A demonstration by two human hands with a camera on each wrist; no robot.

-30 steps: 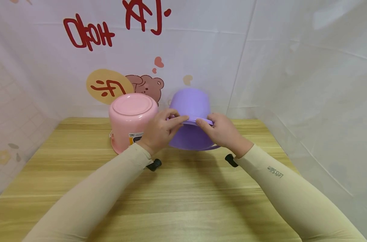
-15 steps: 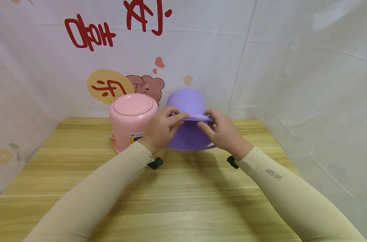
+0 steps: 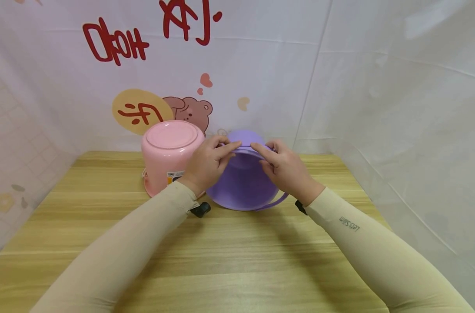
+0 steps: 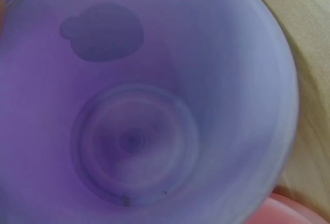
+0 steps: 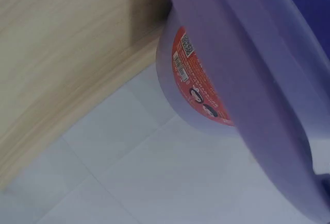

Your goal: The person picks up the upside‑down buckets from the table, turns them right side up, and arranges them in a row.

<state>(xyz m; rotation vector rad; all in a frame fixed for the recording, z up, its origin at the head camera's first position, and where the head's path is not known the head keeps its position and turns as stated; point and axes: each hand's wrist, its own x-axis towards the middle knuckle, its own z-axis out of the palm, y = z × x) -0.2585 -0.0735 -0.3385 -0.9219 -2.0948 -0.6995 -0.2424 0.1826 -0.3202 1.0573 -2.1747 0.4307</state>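
A purple bucket point(image 3: 241, 184) lies tipped, its mouth facing me and its base toward the back wall. My left hand point(image 3: 207, 165) grips the upper rim on the left. On the right my right hand point(image 3: 290, 171) holds the same rim, thumb below it and index finger along the top. The two index fingertips nearly meet at the rim's middle. A purple handle point(image 3: 275, 203) loops out at the lower right of the mouth. Inside, the left wrist view shows the round bucket bottom point(image 4: 134, 141). A red label point(image 5: 198, 82) is on the bucket's outside in the right wrist view.
Just left of the purple bucket, a pink bucket point(image 3: 159, 167) stands upside down, close to my left hand. Both are on a wood-grain table point(image 3: 221, 265). A white printed curtain point(image 3: 268, 65) hangs behind the table, with pale sheets at both sides.
The purple bucket has tipped further, so its mouth opens more toward me and its lower rim has come nearer. My right hand's fingers have shifted along the rim toward the left hand.
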